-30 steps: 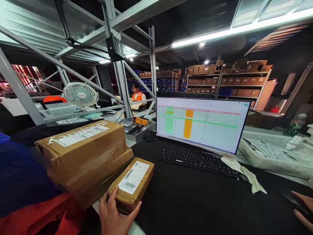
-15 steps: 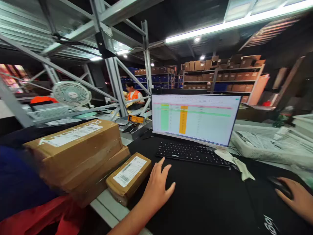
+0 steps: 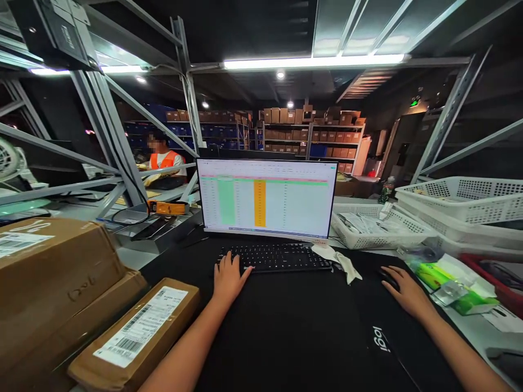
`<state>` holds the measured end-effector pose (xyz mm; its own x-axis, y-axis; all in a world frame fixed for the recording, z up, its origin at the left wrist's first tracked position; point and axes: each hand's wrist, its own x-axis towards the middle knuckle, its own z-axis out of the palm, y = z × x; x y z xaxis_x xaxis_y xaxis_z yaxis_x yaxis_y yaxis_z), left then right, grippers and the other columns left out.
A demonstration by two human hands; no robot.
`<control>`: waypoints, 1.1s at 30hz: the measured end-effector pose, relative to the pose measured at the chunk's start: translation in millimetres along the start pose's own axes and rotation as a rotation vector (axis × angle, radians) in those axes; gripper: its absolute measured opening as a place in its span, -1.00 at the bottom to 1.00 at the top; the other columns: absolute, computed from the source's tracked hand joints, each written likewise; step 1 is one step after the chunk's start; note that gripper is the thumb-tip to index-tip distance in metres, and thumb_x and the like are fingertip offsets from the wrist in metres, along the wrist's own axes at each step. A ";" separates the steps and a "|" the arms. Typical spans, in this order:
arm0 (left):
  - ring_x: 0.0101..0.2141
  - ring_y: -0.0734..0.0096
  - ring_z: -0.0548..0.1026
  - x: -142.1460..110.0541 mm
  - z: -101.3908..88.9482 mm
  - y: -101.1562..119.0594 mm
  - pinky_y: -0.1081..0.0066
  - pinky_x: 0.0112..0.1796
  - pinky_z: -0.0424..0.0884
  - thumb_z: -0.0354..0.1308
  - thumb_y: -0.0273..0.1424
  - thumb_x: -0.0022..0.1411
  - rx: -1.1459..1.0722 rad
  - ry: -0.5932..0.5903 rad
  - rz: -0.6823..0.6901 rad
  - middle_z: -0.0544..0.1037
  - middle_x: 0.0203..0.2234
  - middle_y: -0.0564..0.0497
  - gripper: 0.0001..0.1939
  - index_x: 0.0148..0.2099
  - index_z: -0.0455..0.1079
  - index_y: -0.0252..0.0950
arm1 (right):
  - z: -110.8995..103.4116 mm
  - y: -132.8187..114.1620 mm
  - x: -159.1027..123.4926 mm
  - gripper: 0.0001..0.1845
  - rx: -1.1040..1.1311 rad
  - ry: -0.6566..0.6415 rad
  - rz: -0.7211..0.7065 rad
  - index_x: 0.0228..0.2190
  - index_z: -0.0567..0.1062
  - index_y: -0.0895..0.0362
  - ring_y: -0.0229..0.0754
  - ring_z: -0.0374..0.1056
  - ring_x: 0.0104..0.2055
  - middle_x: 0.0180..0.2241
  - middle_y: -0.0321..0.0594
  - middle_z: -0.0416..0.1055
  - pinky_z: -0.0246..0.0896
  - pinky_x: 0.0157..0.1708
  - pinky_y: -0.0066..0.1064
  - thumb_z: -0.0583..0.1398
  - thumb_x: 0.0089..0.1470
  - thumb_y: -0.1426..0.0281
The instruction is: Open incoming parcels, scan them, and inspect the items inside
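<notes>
My left hand (image 3: 229, 277) rests on the left end of the black keyboard (image 3: 281, 257), fingers spread over the keys and thumb out to the right. At the right, my right hand (image 3: 406, 288) lies over a black computer mouse (image 3: 390, 279), mostly hidden under the palm and fingers. Behind the keyboard stands a monitor (image 3: 302, 209) that shows a spreadsheet with a green and an orange column. A small labelled cardboard box (image 3: 180, 305) sits to the left of my left forearm. Keyboard and mouse are on a black desk mat (image 3: 286, 326).
Larger taped cartons (image 3: 61, 277) are stacked at the left. A white cloth (image 3: 347, 267) lies at the keyboard's right end. White plastic baskets (image 3: 368, 239) and a green tissue pack (image 3: 457, 288) stand at the right. Beyond the rack frame is a person in an orange vest (image 3: 165, 159).
My view has swung to the right. My left hand has moved forward from beside the small box onto the keyboard. My right hand stays on the mouse.
</notes>
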<state>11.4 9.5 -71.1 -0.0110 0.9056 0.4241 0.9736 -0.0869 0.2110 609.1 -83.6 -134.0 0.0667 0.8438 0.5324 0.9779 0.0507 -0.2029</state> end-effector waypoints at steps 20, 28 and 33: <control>0.24 -0.08 0.27 -5.2 -15.1 4.2 -0.13 0.23 0.17 0.03 -0.11 0.39 0.128 -0.065 -0.043 0.34 0.24 -0.35 -0.51 0.15 0.36 -0.36 | 7.0 11.6 1.9 -0.32 -0.001 0.016 -0.028 0.08 0.49 0.09 0.12 0.28 0.17 0.12 0.00 0.31 0.27 0.18 0.04 -0.04 0.21 -0.08; 0.22 -0.05 0.30 -12.5 -20.7 7.5 -0.11 0.22 0.20 0.05 -0.11 0.39 0.164 -0.060 -0.047 0.36 0.22 -0.32 -0.52 0.16 0.37 -0.34 | 7.9 25.3 -0.2 -0.46 0.072 0.049 -0.067 -0.07 0.53 -0.02 0.21 0.39 0.02 -0.01 0.02 0.41 0.33 0.03 0.12 0.03 0.13 -0.05; 0.23 -0.03 0.29 -13.1 -21.2 8.3 -0.09 0.22 0.20 0.04 -0.09 0.39 0.179 -0.062 -0.046 0.36 0.23 -0.29 -0.50 0.18 0.36 -0.32 | 10.9 30.3 2.7 -0.55 0.156 0.092 -0.088 -0.16 0.53 -0.13 0.25 0.40 -0.03 -0.12 -0.01 0.45 0.33 -0.01 0.20 0.09 0.05 -0.07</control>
<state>14.7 -11.9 -56.2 -0.0480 0.9312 0.3612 0.9974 0.0256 0.0667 636.7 -74.0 -147.7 0.0077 0.7804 0.6252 0.9387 0.2098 -0.2735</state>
